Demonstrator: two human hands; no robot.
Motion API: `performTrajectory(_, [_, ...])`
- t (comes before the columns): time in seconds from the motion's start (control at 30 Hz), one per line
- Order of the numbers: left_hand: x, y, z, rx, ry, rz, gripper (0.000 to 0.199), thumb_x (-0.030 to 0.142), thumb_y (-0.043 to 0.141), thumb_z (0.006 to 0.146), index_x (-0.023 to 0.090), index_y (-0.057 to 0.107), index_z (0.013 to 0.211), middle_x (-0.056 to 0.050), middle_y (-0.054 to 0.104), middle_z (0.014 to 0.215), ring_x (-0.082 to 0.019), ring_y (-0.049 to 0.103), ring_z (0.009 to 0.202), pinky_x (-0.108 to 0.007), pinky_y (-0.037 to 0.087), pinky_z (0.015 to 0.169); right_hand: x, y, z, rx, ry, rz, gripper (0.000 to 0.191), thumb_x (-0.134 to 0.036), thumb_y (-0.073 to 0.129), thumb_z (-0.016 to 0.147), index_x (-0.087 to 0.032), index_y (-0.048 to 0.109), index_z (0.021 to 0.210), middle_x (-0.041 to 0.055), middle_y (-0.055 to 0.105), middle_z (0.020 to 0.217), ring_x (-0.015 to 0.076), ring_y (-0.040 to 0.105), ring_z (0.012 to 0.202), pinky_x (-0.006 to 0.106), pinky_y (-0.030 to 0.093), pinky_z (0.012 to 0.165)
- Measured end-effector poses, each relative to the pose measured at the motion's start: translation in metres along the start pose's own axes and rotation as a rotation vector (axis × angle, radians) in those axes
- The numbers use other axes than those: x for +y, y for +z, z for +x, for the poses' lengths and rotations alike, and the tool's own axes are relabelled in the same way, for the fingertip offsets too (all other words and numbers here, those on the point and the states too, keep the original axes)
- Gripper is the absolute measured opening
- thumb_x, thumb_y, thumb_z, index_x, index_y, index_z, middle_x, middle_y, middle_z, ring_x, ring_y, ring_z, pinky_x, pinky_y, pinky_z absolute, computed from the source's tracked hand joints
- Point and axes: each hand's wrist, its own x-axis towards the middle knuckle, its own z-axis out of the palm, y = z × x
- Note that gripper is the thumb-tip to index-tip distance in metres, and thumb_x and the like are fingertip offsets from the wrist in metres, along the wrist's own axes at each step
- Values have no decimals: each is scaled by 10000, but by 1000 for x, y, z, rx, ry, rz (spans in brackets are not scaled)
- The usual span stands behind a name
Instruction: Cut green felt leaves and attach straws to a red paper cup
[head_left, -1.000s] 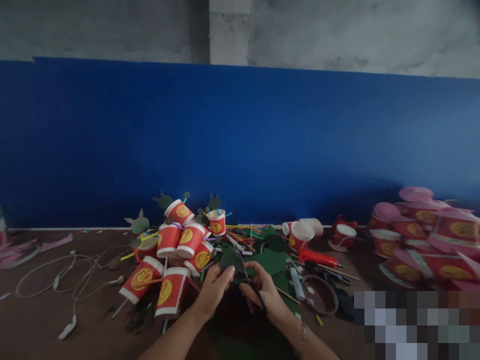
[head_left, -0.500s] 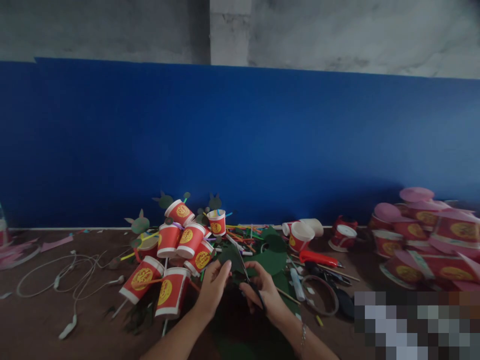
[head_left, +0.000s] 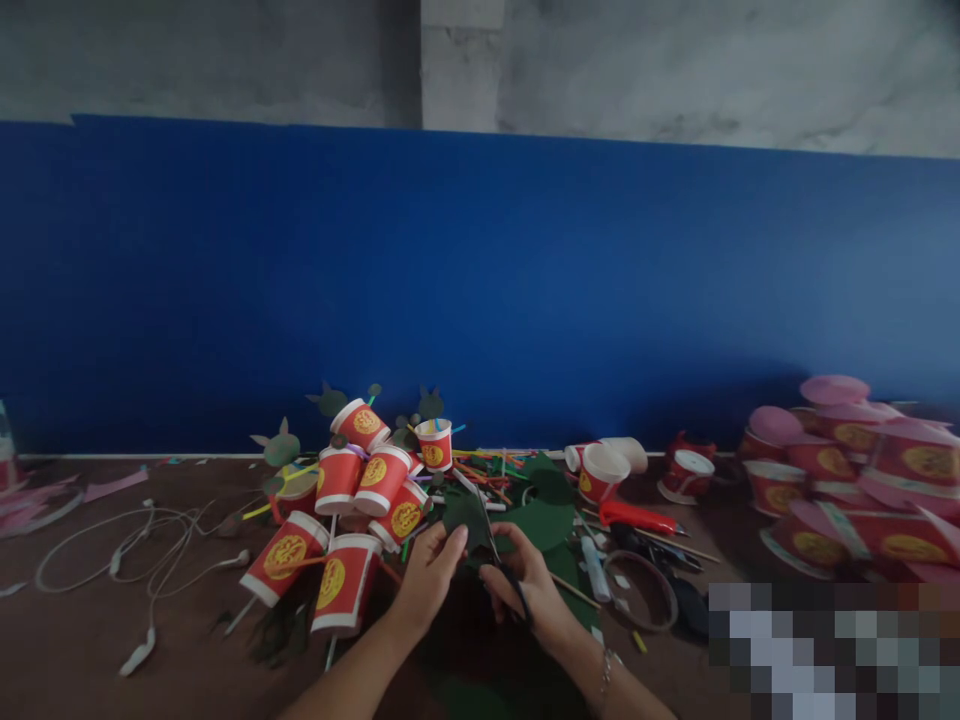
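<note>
**Black-handled metal scissors [head_left: 489, 530] at a piece of dark green paper [head_left: 463, 512]**

From my remote seat I have both hands close together over the brown table [head_left: 187, 640]. My left hand [head_left: 431, 570] has its fingers pinching the dark green paper between thumb and fingertips. My right hand [head_left: 534, 585] has its fingers curled round the scissor handles, and the blades point away from me, along the paper's right side. I cannot tell how far apart the blades stand.

To the left I see a heap of red-and-white paper cups with yellow emblems [head_left: 382, 480], some tilted, and a tangled white earphone cable [head_left: 154, 575]. Past the hands lie coloured sticks [head_left: 487, 470] and a larger green paper sheet [head_left: 544, 520]. On the right are a red-handled tool [head_left: 637, 517], a round tape ring [head_left: 670, 600] and a pile of pink-topped red cups [head_left: 840, 460].
</note>
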Motion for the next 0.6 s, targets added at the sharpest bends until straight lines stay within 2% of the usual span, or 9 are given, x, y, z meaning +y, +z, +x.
performTrajectory(0.3, [1, -1, 0, 0, -20, -24, 353, 496, 559, 730, 146, 593, 697, 30, 445, 561, -106, 374, 537, -211, 299, 502, -2, -1, 0, -21, -7, -1, 530, -494, 653, 665, -195, 376, 1003, -121, 471, 411, 48, 396, 293, 135, 323, 303])
performTrajectory(0.6, [0, -1, 0, 23, -39, -58, 356, 496, 563, 729, 145, 550, 673, 66, 345, 524, -73, 272, 483, -199, 199, 443, -3, 0, -1, 1, -12, -1, 503, -488, 661, 661, -204, 397, 982, -129, 454, 393, 50, 381, 267, 136, 309, 289])
